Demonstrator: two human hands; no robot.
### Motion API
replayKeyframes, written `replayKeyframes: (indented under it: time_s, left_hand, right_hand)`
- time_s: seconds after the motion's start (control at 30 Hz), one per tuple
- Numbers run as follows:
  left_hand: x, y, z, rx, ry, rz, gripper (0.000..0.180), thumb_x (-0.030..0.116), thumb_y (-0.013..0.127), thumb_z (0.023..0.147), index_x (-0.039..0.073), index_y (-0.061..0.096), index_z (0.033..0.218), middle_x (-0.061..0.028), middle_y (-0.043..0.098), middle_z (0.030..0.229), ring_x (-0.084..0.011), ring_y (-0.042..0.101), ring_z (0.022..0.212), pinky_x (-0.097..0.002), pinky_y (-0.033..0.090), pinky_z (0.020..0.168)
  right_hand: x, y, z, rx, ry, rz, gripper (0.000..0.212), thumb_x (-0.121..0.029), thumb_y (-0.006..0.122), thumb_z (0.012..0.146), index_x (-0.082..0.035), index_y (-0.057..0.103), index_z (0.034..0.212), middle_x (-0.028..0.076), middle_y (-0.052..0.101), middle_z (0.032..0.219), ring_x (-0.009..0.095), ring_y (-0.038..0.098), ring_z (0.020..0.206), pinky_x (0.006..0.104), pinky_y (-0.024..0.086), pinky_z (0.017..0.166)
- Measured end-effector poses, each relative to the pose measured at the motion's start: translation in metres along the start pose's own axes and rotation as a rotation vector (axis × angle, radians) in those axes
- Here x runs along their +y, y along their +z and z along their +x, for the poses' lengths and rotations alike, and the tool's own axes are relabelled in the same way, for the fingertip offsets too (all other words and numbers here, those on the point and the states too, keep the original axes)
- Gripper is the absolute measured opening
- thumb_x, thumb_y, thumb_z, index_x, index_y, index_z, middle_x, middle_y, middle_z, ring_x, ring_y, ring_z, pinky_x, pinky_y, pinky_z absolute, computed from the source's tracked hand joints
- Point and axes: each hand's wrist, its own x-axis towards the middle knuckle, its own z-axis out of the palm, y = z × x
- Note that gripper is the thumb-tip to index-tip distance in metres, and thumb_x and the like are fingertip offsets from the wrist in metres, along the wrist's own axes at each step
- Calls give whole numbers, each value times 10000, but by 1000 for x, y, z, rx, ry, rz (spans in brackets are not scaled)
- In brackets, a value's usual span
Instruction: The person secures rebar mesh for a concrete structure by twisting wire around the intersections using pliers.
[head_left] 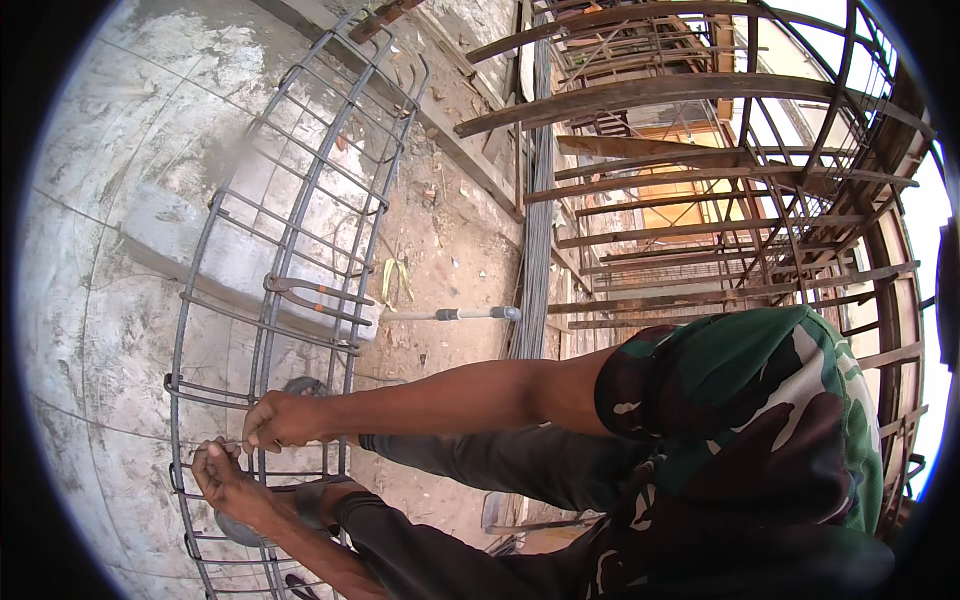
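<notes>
A long cage of steel rebar (290, 235) with crossing ties runs down the left part of the view. Both of my hands meet at its lower part. My right hand (283, 418) is closed by a lengthwise bar, its fingers pinched on a thin tie wire. Just below it, my left hand (228, 482) pinches thumb and fingertips together beside the same bars. A short length of thin wire shows between the two hands; its ends are hidden in my fingers. Pincers (322, 294) with orange-brown handles rest across the cage above my right hand.
Under and beyond the cage lies a pale concrete surface (95, 320). A bundle of thin steel rods (537, 200) lies on the dirt ground, near a light pipe (420, 315) with grey fittings. Timber framing (680, 180) fills the upper right. My legs (500, 465) stretch toward the cage.
</notes>
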Motion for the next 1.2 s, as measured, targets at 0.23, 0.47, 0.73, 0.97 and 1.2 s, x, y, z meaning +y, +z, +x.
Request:
replayKeyframes:
  time_s: [0.23, 0.47, 0.73, 0.97, 1.2]
  left_hand:
    - [-8, -2, 5, 131, -158, -169, 279, 183, 633, 866, -39, 539, 1006, -135, 607, 922, -200, 583, 839, -278, 474, 780]
    - [11, 9, -6, 3, 70, 32, 201, 154, 614, 874, -36, 567, 919, -140, 609, 893, -191, 581, 817, -275, 472, 779]
    - [-6, -10, -1, 58, -39, -307, 144, 91, 669, 822, -11, 581, 873, -118, 604, 816, -177, 566, 752, -279, 455, 734]
    - [-7, -2, 7, 166, -96, -321, 158, 97, 671, 822, -14, 575, 882, -128, 606, 827, -178, 567, 732, -285, 460, 708]
    - [-19, -4, 0, 224, -37, -299, 154, 85, 682, 808, -12, 568, 845, -130, 603, 781, -180, 551, 691, -289, 454, 662]
  right_hand:
    - [-4, -3, -9, 232, -681, -718, 68, -48, 599, 755, -42, 612, 821, 161, 579, 656, 337, 571, 620, 398, 436, 552]
    - [1, -10, 0, 147, -426, -616, 93, -63, 606, 730, -32, 586, 816, 164, 568, 625, 361, 579, 639, 419, 435, 546]
    - [8, 4, -9, 146, -412, -802, 79, -76, 582, 783, -19, 528, 795, 157, 549, 611, 369, 569, 619, 423, 409, 542]
    - [17, -7, -5, 10, -440, -479, 142, -39, 447, 876, -2, 559, 955, 199, 587, 874, 300, 581, 763, 363, 429, 680]
    - [11, 8, -17, 160, -86, -503, 96, -51, 494, 834, -20, 521, 921, 176, 575, 821, 321, 580, 767, 406, 428, 671]
